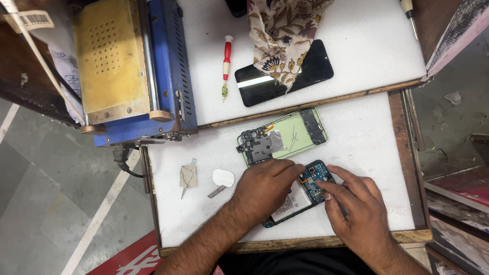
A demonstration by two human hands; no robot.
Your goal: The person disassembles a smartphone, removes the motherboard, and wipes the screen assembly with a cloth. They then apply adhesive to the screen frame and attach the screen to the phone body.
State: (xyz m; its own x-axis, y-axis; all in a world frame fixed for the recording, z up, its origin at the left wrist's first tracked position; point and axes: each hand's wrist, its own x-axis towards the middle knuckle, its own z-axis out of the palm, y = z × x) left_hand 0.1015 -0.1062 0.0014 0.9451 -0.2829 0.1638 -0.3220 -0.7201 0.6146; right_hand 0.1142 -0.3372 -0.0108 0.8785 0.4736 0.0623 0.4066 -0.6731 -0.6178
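An opened phone body (pixel 300 196) with a blue circuit board and white battery lies near the front edge of the white foam mat (pixel 367 147). My left hand (pixel 265 186) rests on it, fingertips pinched at the board's upper left corner. My right hand (pixel 356 209) presses its index finger on the board's right side. Whether a small part or tool sits between the left fingers is hidden. Just behind lies a green phone frame (pixel 282 136) with a black inner cover, apart from both hands.
A blue and yellow heating machine (pixel 132 66) stands at the back left. A red-handled screwdriver (pixel 226 63), a black phone screen (pixel 285 76) and a patterned cloth (pixel 282 30) lie on the upper mat. A small blade (pixel 216 191), white pad (pixel 223 177) and tan scrap (pixel 188 176) lie left.
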